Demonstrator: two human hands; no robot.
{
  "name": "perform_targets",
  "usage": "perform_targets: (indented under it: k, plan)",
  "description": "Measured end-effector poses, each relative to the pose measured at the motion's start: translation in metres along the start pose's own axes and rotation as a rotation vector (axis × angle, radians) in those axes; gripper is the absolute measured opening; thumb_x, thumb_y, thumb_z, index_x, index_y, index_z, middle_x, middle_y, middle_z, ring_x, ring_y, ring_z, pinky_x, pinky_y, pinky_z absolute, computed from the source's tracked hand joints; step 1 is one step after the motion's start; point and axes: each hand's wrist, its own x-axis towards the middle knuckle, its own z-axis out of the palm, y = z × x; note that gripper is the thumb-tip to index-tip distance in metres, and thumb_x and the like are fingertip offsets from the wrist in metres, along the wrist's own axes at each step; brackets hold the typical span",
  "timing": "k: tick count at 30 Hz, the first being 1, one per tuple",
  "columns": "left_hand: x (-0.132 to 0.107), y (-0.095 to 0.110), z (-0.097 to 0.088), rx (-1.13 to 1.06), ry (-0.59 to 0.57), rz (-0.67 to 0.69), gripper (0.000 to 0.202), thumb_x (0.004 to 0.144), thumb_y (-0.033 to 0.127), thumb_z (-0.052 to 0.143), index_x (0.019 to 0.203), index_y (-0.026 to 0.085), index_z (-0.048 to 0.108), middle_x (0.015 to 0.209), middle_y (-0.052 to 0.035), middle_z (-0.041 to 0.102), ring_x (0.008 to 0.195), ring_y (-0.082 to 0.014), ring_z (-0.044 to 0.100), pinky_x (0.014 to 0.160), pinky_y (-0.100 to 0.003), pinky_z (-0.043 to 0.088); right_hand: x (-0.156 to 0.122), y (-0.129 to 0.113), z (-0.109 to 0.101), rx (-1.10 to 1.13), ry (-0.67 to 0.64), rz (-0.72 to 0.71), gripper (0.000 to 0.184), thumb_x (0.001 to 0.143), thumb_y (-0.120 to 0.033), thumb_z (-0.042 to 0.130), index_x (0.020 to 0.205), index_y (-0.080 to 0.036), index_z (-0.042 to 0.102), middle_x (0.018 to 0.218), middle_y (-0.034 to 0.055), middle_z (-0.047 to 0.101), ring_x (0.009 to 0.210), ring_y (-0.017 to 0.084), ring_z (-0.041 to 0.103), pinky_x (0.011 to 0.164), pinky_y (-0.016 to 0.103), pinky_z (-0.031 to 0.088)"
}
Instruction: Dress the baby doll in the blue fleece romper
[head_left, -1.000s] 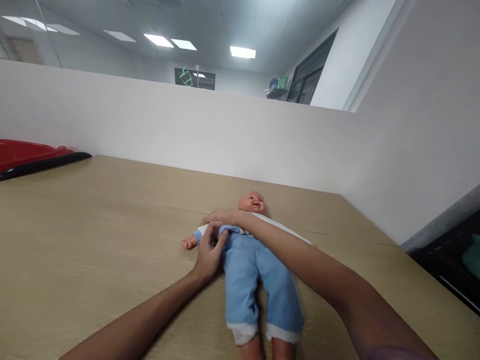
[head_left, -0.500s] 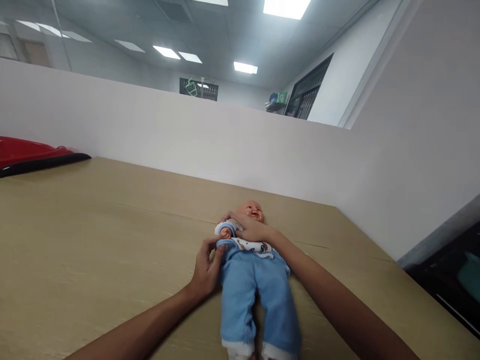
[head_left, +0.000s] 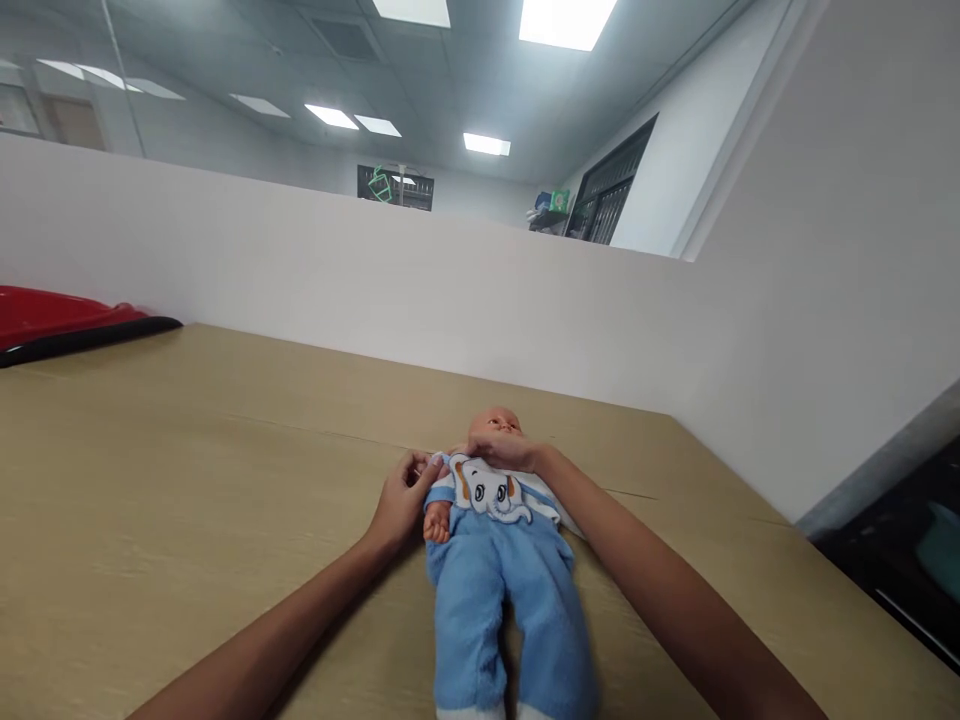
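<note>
A baby doll (head_left: 497, 420) lies on its back, its head pointing away from me. It wears blue trousers (head_left: 480, 570) with white cuffs and a white and blue shirt (head_left: 491, 492) with an elephant face on the front. My left hand (head_left: 403, 498) pinches the shirt at the shoulder on the left side. The doll's small hand (head_left: 436, 522) sticks out of the blue-edged sleeve just below. Across the doll's neck and upper chest reaches my right hand (head_left: 501, 451), its fingertips at the shirt's collar near that same shoulder, partly hidden.
The doll rests on a tan tabletop (head_left: 225, 520) with thin seams. A red object with a black edge (head_left: 82, 320) is at the far left. A white wall (head_left: 375, 270) with a window above it borders the far side, and something dark (head_left: 900, 560) stands beyond the right edge.
The doll's arm on the left has come down from its chest to its side, uncovering the elephant print. My left hand has moved up from the cuff to the shoulder.
</note>
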Motion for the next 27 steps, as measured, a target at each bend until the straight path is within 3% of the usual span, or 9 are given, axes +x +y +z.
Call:
perform_targets:
  k: [3,6,8,10,12,16,19,23,27]
  plan:
    - [-0.005,0.004,0.000,0.090,0.042,0.010,0.046,0.087,0.066,0.070,0.091,0.021,0.062,0.085,-0.0007,0.067,0.081,-0.0185,0.063,0.077,-0.030,0.050,0.003,-0.008,0.005,-0.119,0.064,0.067,0.026,0.098,-0.039,0.061,0.095,-0.018,0.075,0.092,0.0045,0.079,0.094,0.021,0.073,0.087,0.030,0.056]
    - [-0.010,0.013,0.000,0.189,0.121,-0.009,0.047,0.083,0.062,0.075,0.094,0.024,0.049,0.081,0.0050,0.056,0.073,-0.0154,0.059,0.071,-0.028,0.048,0.005,-0.016,0.018,-0.262,0.224,0.144,0.022,0.098,-0.039,0.066,0.102,-0.018,0.072,0.091,0.0059,0.078,0.083,0.021,0.071,0.075,0.029,0.052]
    - [-0.014,0.023,0.000,0.246,0.062,-0.070,0.051,0.080,0.059,0.078,0.095,0.026,0.042,0.076,0.0079,0.055,0.066,-0.0151,0.060,0.066,-0.028,0.046,0.001,-0.020,0.027,-0.354,0.346,0.176,0.022,0.103,-0.034,0.058,0.111,-0.017,0.069,0.095,0.0092,0.078,0.082,0.022,0.070,0.073,0.030,0.049]
    - [-0.018,0.036,-0.002,0.337,-0.072,-0.130,0.051,0.082,0.058,0.076,0.095,0.028,0.038,0.069,0.0091,0.058,0.060,-0.0173,0.063,0.063,-0.029,0.045,-0.004,-0.023,0.034,-0.440,0.441,0.173,0.023,0.105,-0.031,0.054,0.118,-0.017,0.067,0.103,0.0124,0.078,0.090,0.023,0.071,0.078,0.031,0.047]
    - [-0.022,0.049,-0.007,0.496,-0.177,-0.148,0.048,0.084,0.058,0.073,0.094,0.028,0.037,0.067,0.0063,0.065,0.063,-0.0213,0.067,0.064,-0.031,0.044,-0.011,-0.027,0.040,-0.512,0.490,0.147,0.025,0.106,-0.031,0.053,0.123,-0.017,0.066,0.106,0.0142,0.079,0.097,0.025,0.071,0.082,0.032,0.046]
    - [-0.026,0.066,-0.025,0.834,-0.257,-0.184,0.038,0.090,0.061,0.062,0.088,0.027,0.044,0.076,-0.0029,0.076,0.078,-0.0283,0.073,0.067,-0.033,0.040,-0.016,-0.035,0.050,-0.613,0.486,0.065,0.027,0.106,-0.034,0.055,0.126,-0.020,0.067,0.109,0.0139,0.080,0.105,0.029,0.073,0.087,0.035,0.046]
    - [-0.030,0.067,-0.034,0.911,-0.256,-0.143,0.029,0.094,0.054,0.055,0.093,0.026,0.049,0.085,-0.0075,0.080,0.079,-0.0283,0.074,0.066,-0.033,0.040,-0.013,-0.037,0.054,-0.646,0.454,0.014,0.024,0.105,-0.035,0.059,0.122,-0.022,0.070,0.112,0.0122,0.080,0.108,0.029,0.073,0.089,0.035,0.046]
    - [-0.040,0.060,-0.031,0.899,-0.225,-0.090,0.025,0.097,0.049,0.052,0.105,0.025,0.047,0.091,-0.0097,0.080,0.082,-0.0282,0.076,0.068,-0.032,0.043,-0.004,-0.033,0.054,-0.646,0.448,0.000,0.023,0.103,-0.035,0.063,0.118,-0.020,0.072,0.117,0.0117,0.081,0.108,0.027,0.074,0.088,0.033,0.048]
    - [-0.047,0.057,-0.020,0.898,-0.185,-0.042,0.037,0.101,0.062,0.045,0.110,0.026,0.041,0.095,-0.0110,0.080,0.090,-0.0329,0.077,0.071,-0.034,0.044,0.005,-0.030,0.054,-0.648,0.453,-0.002,0.023,0.104,-0.035,0.061,0.118,-0.021,0.073,0.117,0.0102,0.081,0.109,0.025,0.074,0.091,0.033,0.049]
